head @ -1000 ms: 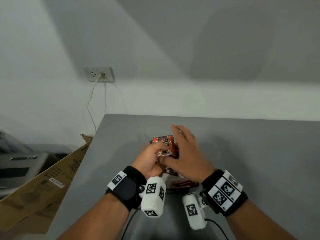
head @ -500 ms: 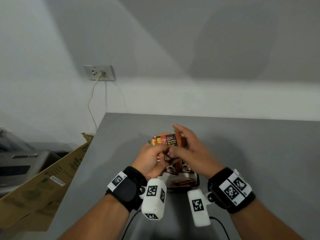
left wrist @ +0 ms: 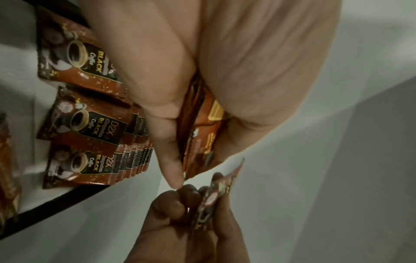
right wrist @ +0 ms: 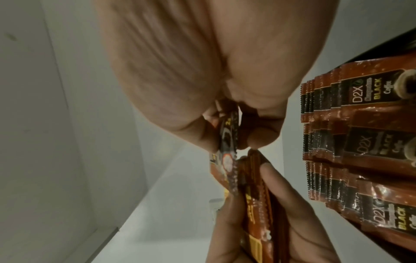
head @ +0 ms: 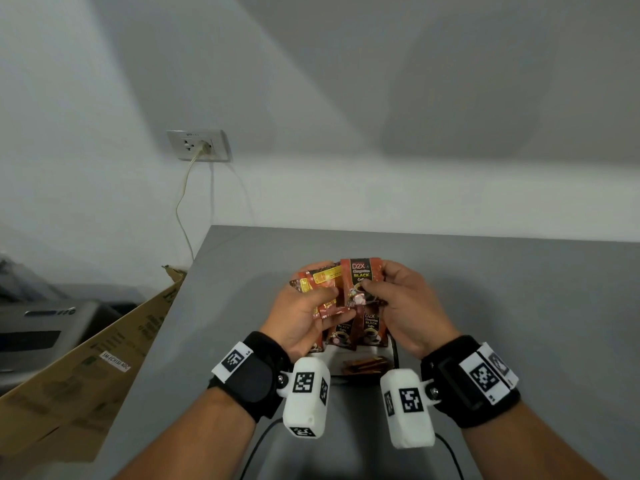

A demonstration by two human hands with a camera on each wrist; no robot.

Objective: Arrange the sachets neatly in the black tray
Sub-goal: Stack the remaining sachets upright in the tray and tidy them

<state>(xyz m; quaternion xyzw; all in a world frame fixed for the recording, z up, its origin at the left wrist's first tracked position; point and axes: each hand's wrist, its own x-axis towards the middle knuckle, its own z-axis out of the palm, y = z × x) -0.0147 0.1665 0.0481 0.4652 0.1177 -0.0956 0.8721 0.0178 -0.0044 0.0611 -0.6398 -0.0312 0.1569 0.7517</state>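
My left hand (head: 304,306) grips a fanned bunch of red-brown coffee sachets (head: 320,282), also seen edge-on as the sachet bunch (left wrist: 200,135) between thumb and fingers. My right hand (head: 391,296) pinches one D2X Black Coffee sachet (head: 360,278) upright, just right of the bunch; the same single sachet (right wrist: 227,135) shows thin between its fingertips. Both hands hover above the black tray (left wrist: 67,199), where rows of overlapping sachets (left wrist: 90,128) lie face up. The tray rows (right wrist: 360,142) fill the right of the right wrist view. The tray rim (head: 394,351) is mostly hidden by my hands.
The tray sits on a grey table (head: 519,306) against a white wall. A flattened cardboard box (head: 86,358) leans off the table's left edge beside a grey machine (head: 41,323). A wall socket (head: 199,145) with a hanging cord lies beyond. Cables (head: 263,441) trail near my wrists.
My right hand has drawn one sachet out of the bunch and moved it right, so its front faces up. Both hands have separated slightly, uncovering the tray rows.
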